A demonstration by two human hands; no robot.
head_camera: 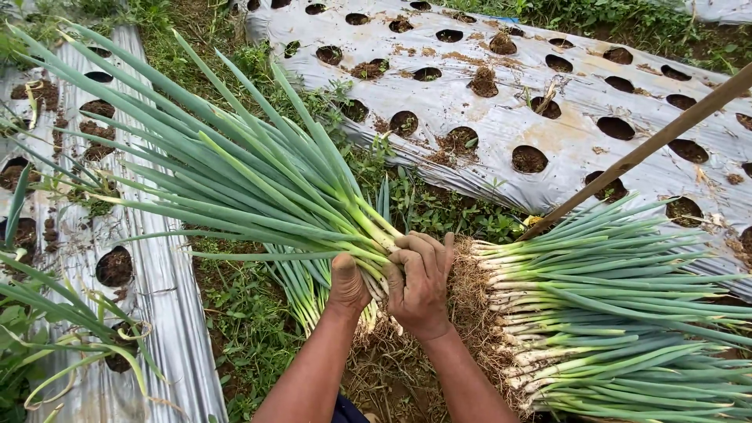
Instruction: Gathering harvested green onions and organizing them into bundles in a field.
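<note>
1. Fingers (427,251) of the right hand (419,286) were curled tight around the white lower part of a bunch of green onions (258,184), so this hand was fully closed on the bunch.
2. Beside it, the left hand (347,283) was pressed against the same bunch from the left; its own fingers were hidden behind the stalks, so I could not tell how far they were closed.
3. Both hands were touching each other at the place where the stalks turned from white to green.
4. From the hands, the long green leaves of the bunch spread up and to the left like a fan, above the ground.
5. Just under the hands, more green stalks and pale roots (376,345) hung down toward the soil.
6. To the right, touching the right hand with its rooty ends, a pile of green onions (611,313) lay on the ground with the leaves pointing right.
7. A brown wooden stick (650,145) stood tilted above this pile, from the upper right edge down toward the middle.
8. Behind everything, silver plastic sheets (470,110) with round holes covered the beds, and one more sheet (168,290) lay on the left.
9. Between the beds grew low weeds (439,207) and grass.
</note>
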